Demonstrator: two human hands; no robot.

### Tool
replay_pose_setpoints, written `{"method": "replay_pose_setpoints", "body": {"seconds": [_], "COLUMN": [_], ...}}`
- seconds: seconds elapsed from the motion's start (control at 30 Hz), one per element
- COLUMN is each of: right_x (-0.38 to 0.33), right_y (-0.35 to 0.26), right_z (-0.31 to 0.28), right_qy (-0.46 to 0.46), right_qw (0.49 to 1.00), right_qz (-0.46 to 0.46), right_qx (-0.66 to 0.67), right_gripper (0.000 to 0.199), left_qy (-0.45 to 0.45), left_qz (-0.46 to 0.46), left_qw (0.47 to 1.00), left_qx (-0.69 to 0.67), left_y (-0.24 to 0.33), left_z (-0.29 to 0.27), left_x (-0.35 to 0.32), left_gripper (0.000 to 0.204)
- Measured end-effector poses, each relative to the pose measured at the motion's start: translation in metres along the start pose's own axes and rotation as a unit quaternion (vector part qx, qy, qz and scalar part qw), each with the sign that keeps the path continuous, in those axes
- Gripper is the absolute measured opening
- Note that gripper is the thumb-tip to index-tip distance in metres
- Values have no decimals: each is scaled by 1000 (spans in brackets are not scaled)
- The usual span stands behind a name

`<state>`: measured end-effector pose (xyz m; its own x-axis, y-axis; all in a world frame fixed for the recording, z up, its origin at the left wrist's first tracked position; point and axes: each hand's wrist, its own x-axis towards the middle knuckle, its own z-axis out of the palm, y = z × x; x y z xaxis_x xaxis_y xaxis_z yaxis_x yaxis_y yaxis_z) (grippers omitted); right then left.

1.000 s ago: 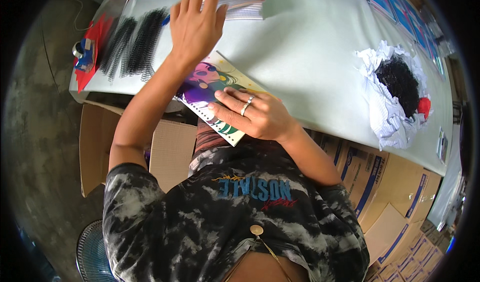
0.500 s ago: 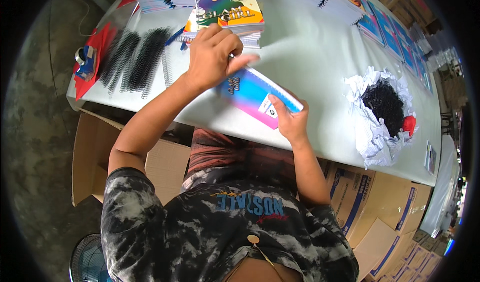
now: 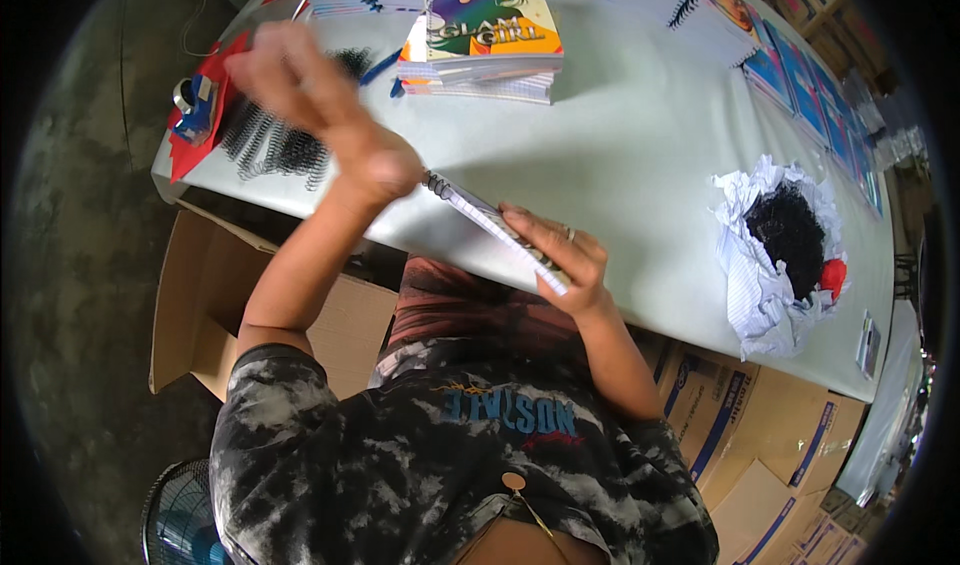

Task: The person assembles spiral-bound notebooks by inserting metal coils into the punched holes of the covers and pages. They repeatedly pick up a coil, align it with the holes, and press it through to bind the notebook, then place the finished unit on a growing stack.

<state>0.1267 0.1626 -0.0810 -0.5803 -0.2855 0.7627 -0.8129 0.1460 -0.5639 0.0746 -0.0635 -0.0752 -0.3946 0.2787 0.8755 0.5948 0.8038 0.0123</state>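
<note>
Glossy paper notebook [image 3: 500, 230], probably plastic spiral; matt table [image 3: 640, 155].

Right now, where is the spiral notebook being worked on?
In the head view, the spiral notebook stands on edge at the table's near edge, held by the right hand, just right of the blurred left hand.

Right hand [image 3: 560, 260] grips a spiral notebook [image 3: 495, 228] edge-on above the counter [image 3: 620, 155]; left hand [image 3: 310, 95], blurred, is raised over loose black spirals [image 3: 275, 145]. A stack of colourful notebooks [image 3: 485, 40] sits beyond, crumpled paper [image 3: 760, 265] to the right.
</note>
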Motion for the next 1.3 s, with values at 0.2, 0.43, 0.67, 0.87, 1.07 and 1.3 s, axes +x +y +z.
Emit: {"method": "replay_pose_setpoints", "body": {"seconds": [0.2,0.43,0.67,0.87,1.07,1.3], "right_x": [2,17,-4,-13,-15,-11], "right_y": [7,-36,-16,0,2,-3], "right_z": [-17,8,-12,-26,-22,-8], "right_qy": [14,-138,-4,90,68,33], "right_qw": [998,967,997,978,995,999], "right_qz": [-35,-149,79,176,70,3], "right_qx": [-54,-155,-17,71,-34,-30], "right_gripper": [29,26,33,21,33,33], "left_qy": [-234,-130,102,241,-184,96], "left_qz": [-73,-105,12,166,105,52], "left_qw": [953,982,992,952,974,993], "left_qx": [-177,82,71,84,-81,-46], "left_y": [37,23,4,-13,33,20], "left_z": [-36,40,25,8,12,4], "left_x": [40,67,177,154,-34,37], "left_gripper": [74,54,36,59,101,84]}}
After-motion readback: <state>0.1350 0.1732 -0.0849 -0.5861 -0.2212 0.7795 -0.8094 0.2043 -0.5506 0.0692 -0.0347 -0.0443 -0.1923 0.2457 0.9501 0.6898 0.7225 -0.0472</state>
